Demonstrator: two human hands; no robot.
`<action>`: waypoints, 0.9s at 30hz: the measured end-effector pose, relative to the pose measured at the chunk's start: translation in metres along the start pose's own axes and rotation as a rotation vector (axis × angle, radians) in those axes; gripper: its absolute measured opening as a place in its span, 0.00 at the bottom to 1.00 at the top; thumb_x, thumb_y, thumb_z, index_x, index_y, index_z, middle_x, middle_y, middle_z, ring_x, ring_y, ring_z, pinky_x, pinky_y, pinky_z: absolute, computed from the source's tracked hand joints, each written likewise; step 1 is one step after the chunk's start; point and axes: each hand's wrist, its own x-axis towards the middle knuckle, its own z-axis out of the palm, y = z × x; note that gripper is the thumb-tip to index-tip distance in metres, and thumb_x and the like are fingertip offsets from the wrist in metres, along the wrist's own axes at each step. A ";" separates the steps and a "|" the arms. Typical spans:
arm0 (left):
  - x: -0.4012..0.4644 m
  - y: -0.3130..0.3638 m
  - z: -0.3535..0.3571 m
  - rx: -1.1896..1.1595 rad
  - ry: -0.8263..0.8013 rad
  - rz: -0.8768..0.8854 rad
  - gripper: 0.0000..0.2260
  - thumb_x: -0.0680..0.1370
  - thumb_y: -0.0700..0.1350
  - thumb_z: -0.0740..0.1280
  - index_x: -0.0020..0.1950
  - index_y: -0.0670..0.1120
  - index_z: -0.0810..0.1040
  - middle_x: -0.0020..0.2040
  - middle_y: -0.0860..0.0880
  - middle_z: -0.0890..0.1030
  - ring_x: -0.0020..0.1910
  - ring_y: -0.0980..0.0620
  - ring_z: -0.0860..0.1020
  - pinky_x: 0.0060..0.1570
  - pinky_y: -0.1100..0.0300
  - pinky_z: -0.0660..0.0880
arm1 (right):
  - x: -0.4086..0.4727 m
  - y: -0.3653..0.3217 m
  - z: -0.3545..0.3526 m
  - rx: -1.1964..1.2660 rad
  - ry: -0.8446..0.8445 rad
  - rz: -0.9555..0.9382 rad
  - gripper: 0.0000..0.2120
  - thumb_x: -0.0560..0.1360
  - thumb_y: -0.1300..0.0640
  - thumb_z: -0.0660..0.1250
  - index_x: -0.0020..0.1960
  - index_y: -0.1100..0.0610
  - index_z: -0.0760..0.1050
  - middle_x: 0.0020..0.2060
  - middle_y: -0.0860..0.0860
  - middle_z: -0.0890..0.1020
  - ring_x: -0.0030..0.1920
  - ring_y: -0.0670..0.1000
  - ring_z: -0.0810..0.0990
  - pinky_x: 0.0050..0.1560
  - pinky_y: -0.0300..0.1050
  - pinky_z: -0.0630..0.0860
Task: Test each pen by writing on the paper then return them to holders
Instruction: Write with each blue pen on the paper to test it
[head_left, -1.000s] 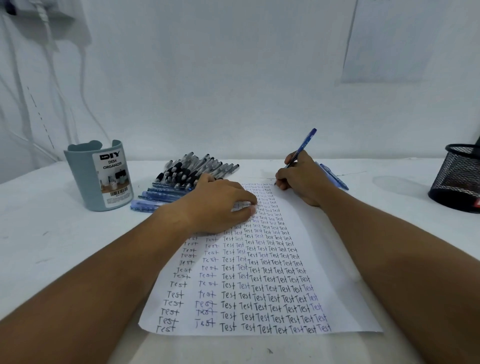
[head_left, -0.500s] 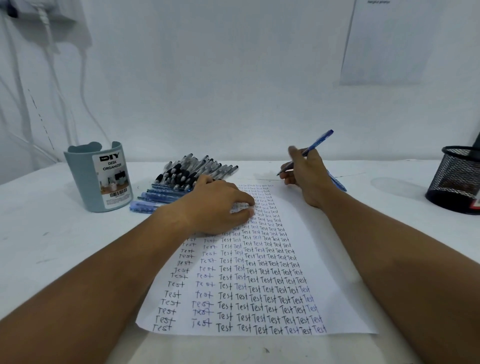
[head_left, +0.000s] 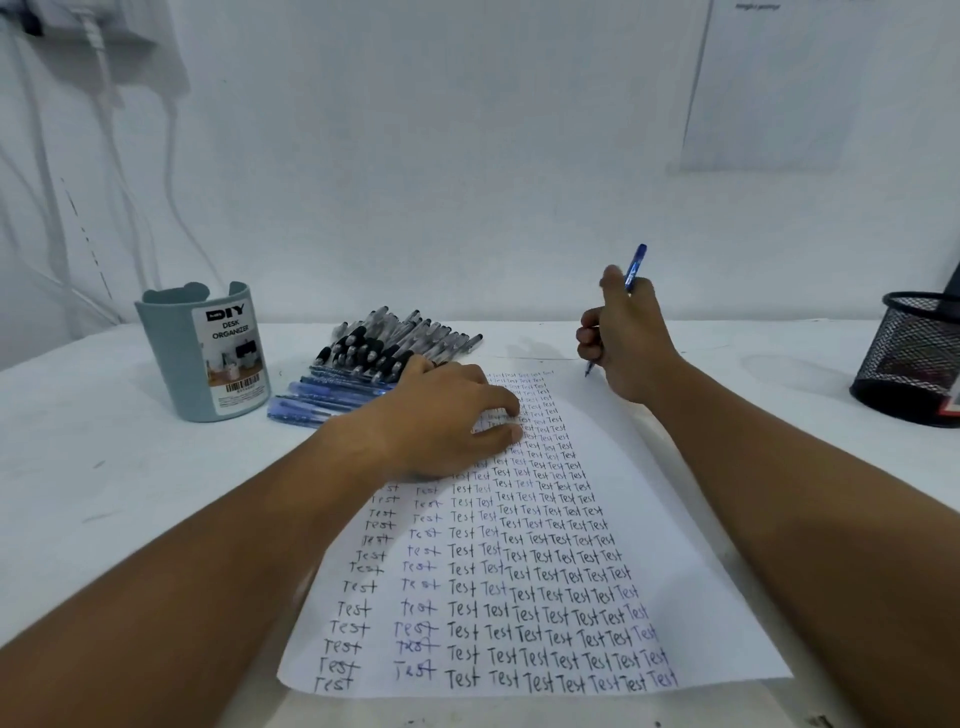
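1. Since half a second ago the right hand (head_left: 626, 338) has turned the blue pen (head_left: 635, 267) from a low slant to nearly upright, its tip now pointing down just off the paper's far right corner.
2. Its fingers are curled round the pen's barrel, the thumb raised beside it.
3. Left hand (head_left: 452, 421) lies palm down on the paper (head_left: 649, 545), fingers loosely spread and pressing the sheet, gripping nothing.
4. Rows of the handwritten word "Test" cover the sheet, in black and some blue.
5. Just beyond the left hand lies a pile of pens (head_left: 384, 353), black ones behind, blue ones nearer.
6. Left of the pile stands a grey-blue desk organizer (head_left: 202, 358); a black mesh holder (head_left: 914, 358) stands at the table's (head_left: 104, 467) far right.
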 end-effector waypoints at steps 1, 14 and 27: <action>0.000 0.000 -0.001 0.004 -0.001 0.000 0.19 0.79 0.63 0.53 0.67 0.60 0.70 0.63 0.53 0.74 0.63 0.57 0.69 0.65 0.50 0.54 | 0.000 -0.002 0.001 0.046 0.003 0.009 0.10 0.83 0.48 0.53 0.56 0.55 0.65 0.34 0.53 0.69 0.28 0.49 0.67 0.27 0.40 0.64; -0.002 0.005 -0.005 0.017 -0.050 -0.014 0.20 0.79 0.65 0.52 0.70 0.66 0.65 0.61 0.53 0.71 0.63 0.56 0.66 0.65 0.52 0.52 | 0.006 -0.024 -0.018 0.182 0.058 0.107 0.06 0.80 0.57 0.60 0.46 0.57 0.70 0.33 0.52 0.66 0.28 0.49 0.63 0.27 0.40 0.62; 0.004 0.009 0.000 0.064 -0.122 0.018 0.20 0.81 0.61 0.47 0.74 0.67 0.54 0.74 0.58 0.63 0.67 0.55 0.58 0.66 0.48 0.45 | 0.018 -0.004 -0.069 -1.113 0.252 -0.264 0.13 0.77 0.65 0.63 0.60 0.68 0.73 0.55 0.67 0.76 0.56 0.64 0.75 0.50 0.48 0.70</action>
